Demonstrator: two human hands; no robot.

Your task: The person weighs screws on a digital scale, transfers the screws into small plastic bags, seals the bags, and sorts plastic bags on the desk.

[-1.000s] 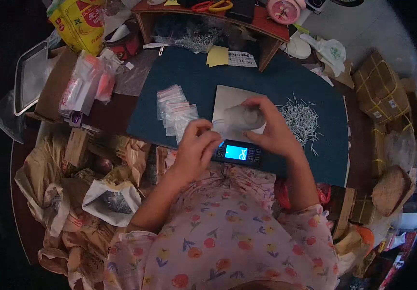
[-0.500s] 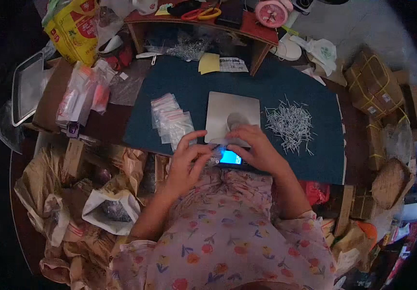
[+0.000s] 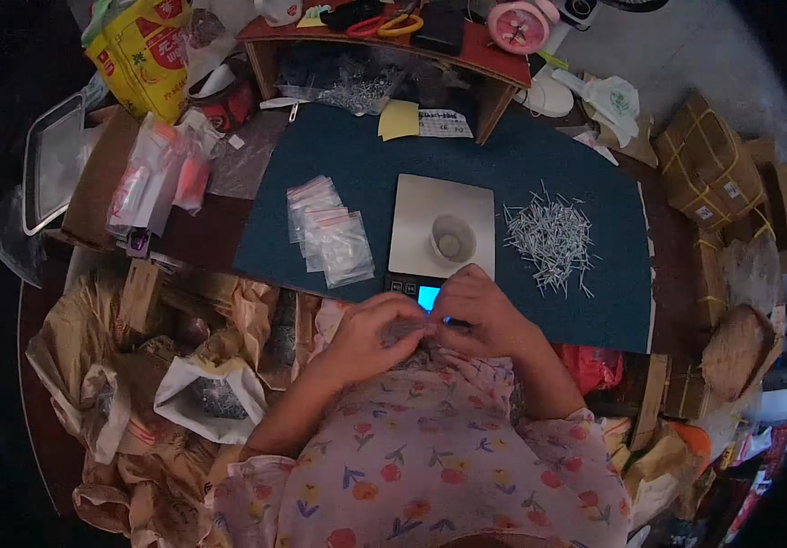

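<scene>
My left hand (image 3: 371,336) and my right hand (image 3: 483,315) meet in front of the scale, fingers pinched on a small clear plastic bag (image 3: 403,331) that is mostly hidden. The silver-topped scale (image 3: 416,215) has a lit blue display, partly covered by my right hand. On its plate stands a small translucent cup (image 3: 453,239), apparently with nothing inside. To the right lies a heap of thin silvery nails or screws (image 3: 549,239). Several flat clear zip bags (image 3: 334,242) overlap left of the scale.
A red-brown shelf (image 3: 320,35) at the back carries scissors (image 3: 401,25) and a pink clock (image 3: 519,27). Yellow-strapped cardboard boxes (image 3: 708,164) stand right. Brown paper packaging (image 3: 83,320) and an open white bag (image 3: 179,397) lie at the lower left.
Both hands have drawn back from the scale toward my body and come together on the bag. My right hand has left the cup, which now shows fully on the plate.
</scene>
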